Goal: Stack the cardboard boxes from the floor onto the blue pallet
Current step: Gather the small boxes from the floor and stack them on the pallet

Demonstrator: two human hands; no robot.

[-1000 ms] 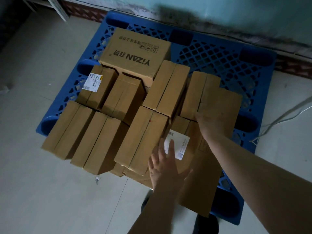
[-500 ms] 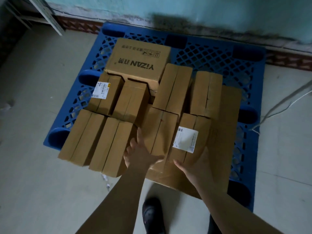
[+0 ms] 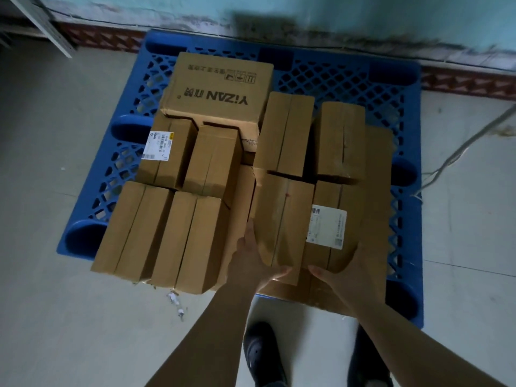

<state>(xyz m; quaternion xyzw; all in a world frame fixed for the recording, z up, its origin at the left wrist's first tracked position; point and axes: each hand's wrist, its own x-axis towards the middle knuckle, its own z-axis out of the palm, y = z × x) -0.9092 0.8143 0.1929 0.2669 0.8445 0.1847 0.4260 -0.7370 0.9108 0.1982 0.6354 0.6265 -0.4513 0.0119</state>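
Take the pallet [image 3: 329, 76] as your landmark: it lies on the floor against the wall, and your shoes [image 3: 264, 356] stand just before its near edge. On its far left part sits the YIZAN box [image 3: 217, 88]. Before that box lie two boxes side by side, and two more [image 3: 162, 233] before those, overhanging the pallet's near left edge. On the pallet's right part a flat cardboard sheet [image 3: 377, 191] carries four boxes. Cables [image 3: 460, 152] trail on the floor right of the pallet.
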